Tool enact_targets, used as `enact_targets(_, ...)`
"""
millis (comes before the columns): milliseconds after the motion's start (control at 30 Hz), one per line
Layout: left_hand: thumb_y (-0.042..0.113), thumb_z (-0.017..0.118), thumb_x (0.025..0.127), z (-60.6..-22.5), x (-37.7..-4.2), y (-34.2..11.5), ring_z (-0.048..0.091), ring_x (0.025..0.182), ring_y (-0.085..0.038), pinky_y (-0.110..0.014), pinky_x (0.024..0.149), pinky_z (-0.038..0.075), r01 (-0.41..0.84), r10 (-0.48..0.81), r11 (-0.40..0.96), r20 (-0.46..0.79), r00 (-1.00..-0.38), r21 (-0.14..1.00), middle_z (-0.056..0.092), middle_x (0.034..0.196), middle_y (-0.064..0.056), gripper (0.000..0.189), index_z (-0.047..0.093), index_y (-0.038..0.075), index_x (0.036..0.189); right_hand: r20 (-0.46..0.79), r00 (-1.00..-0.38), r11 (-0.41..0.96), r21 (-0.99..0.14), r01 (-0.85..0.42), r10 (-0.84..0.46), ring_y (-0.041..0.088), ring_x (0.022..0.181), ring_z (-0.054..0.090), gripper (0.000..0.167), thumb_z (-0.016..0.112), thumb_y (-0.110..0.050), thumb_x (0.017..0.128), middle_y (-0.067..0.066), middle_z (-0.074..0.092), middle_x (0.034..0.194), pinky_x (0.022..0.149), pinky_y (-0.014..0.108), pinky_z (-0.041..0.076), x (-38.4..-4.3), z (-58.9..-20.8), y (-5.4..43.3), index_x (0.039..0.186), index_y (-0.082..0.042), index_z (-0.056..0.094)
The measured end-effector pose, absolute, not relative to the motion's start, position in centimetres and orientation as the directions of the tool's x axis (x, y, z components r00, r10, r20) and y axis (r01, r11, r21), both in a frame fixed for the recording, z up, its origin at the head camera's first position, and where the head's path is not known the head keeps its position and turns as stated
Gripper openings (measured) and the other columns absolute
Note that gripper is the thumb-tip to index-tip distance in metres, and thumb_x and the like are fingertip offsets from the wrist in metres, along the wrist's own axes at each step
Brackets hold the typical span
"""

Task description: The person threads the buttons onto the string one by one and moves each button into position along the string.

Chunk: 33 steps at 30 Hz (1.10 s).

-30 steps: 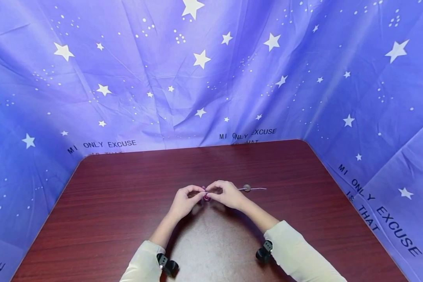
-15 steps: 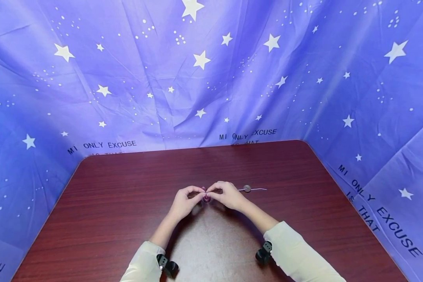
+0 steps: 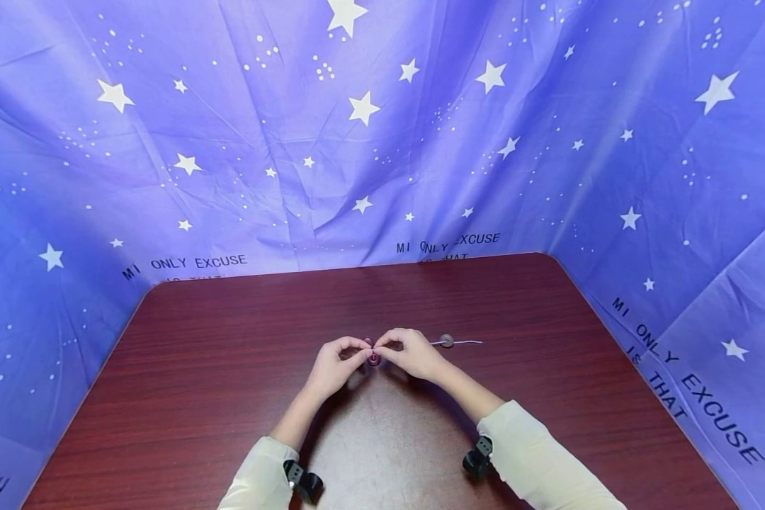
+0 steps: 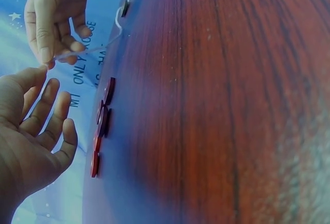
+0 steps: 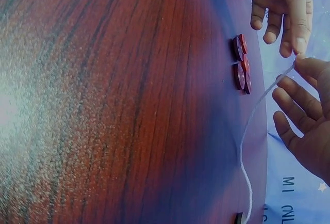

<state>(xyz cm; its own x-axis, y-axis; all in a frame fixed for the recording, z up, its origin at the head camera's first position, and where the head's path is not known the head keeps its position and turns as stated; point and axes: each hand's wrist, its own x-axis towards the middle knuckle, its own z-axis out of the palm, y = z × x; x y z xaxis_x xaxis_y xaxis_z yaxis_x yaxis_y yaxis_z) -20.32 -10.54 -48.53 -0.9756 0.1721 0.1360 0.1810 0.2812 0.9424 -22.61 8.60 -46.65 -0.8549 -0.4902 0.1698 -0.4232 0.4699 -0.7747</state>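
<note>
My left hand [image 3: 331, 365] and my right hand [image 3: 414, 352] meet fingertip to fingertip above the middle of the table. Thumb and index finger of the right hand pinch a white string [image 5: 242, 152] near its end. The left thumb and index finger pinch something tiny and reddish, seemingly a red button, almost wholly hidden by the fingertips. From the right hand the string hangs down to the table, running through a dark round button [image 3: 446, 341] that lies to the right. Several red buttons [image 5: 240, 77] lie grouped on the table below the hands.
The dark red wooden table [image 3: 229, 340] has a shiny patch toward the front. A blue-purple curtain [image 3: 331, 177] with white stars and lettering hangs behind and at both sides. Black wrist cameras [image 3: 477, 457] sit at the pale sleeves [image 3: 535, 453].
Both hands stay in nearly the same place, fingertips together, with only slight finger motion. The string and dark button at the right have not visibly moved.
</note>
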Motion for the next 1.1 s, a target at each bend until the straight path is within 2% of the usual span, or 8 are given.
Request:
enact_targets(100,0.013,0.070,0.084,-48.4,-20.3,-10.7,0.066,0.075,-0.010,-0.018,0.067,0.051,0.187,0.162,0.281,0.145,-0.976,0.941,0.072,0.093,-0.011,0.010,0.071,0.006,0.091,0.174,-0.856,0.472,-0.771,-0.426,-0.487,0.011,0.085,0.064,0.008,0.065,-0.015,0.087,0.002,0.070,0.090,0.079,0.025,0.053,-22.6,-46.6,8.6,0.091,-0.009,0.070)
enact_targets(200,0.011,0.070,0.083,-48.3,-20.3,-11.0,0.064,0.075,-0.004,-0.018,0.068,0.052,0.185,0.149,0.272,0.148,-0.978,0.944,0.072,0.094,-0.012,0.009,0.071,0.006,0.090,0.181,-0.858,0.484,-0.762,-0.431,-0.480,0.008,0.083,0.063,0.008,0.065,-0.016,0.087,0.001,0.070,0.088,0.077,0.021,0.051,-22.6,-46.5,8.7,0.090,-0.010,0.070)
enact_targets(367,0.011,0.072,0.081,-48.5,-20.4,-11.6,0.065,0.074,-0.009,-0.018,0.067,0.051,0.158,0.131,0.287,0.125,-0.983,0.945,0.072,0.089,-0.010,0.009,0.070,0.007,0.089,0.170,-0.868,0.503,-0.756,-0.419,-0.467,0.007,0.081,0.062,0.008,0.066,-0.018,0.087,0.000,0.070,0.087,0.075,0.020,0.050,-22.6,-46.3,8.8,0.089,-0.011,0.070)
enact_targets(567,0.014,0.073,0.080,-48.9,-20.4,-12.3,0.063,0.075,-0.010,-0.019,0.067,0.050,0.156,0.125,0.395,0.116,-0.985,0.905,0.070,0.089,-0.007,0.013,0.069,0.007,0.091,0.161,-0.872,0.507,-0.758,-0.410,-0.463,0.006,0.079,0.061,0.009,0.065,-0.018,0.087,-0.001,0.070,0.085,0.074,0.020,0.051,-22.5,-46.2,9.1,0.089,-0.011,0.069)
enact_targets(867,0.022,0.075,0.078,-49.3,-20.1,-12.6,0.058,0.080,-0.015,-0.031,0.073,0.048,0.249,0.181,0.672,0.171,-0.968,0.697,0.063,0.089,-0.001,0.018,0.069,0.013,0.092,0.154,-0.871,0.512,-0.756,-0.408,-0.466,0.006,0.081,0.061,0.011,0.064,-0.019,0.089,-0.002,0.070,0.086,0.076,0.020,0.050,-22.5,-46.1,9.5,0.090,-0.010,0.070)
enact_targets(1100,0.026,0.077,0.076,-49.8,-20.4,-12.1,0.060,0.085,-0.015,-0.035,0.079,0.050,0.296,0.227,0.776,0.190,-0.955,0.558,0.065,0.092,-0.001,0.023,0.069,0.013,0.093,0.144,-0.878,0.516,-0.761,-0.393,-0.457,0.005,0.079,0.060,0.008,0.064,-0.019,0.088,-0.002,0.069,0.085,0.073,0.019,0.050,-22.5,-46.3,9.7,0.088,-0.013,0.069)
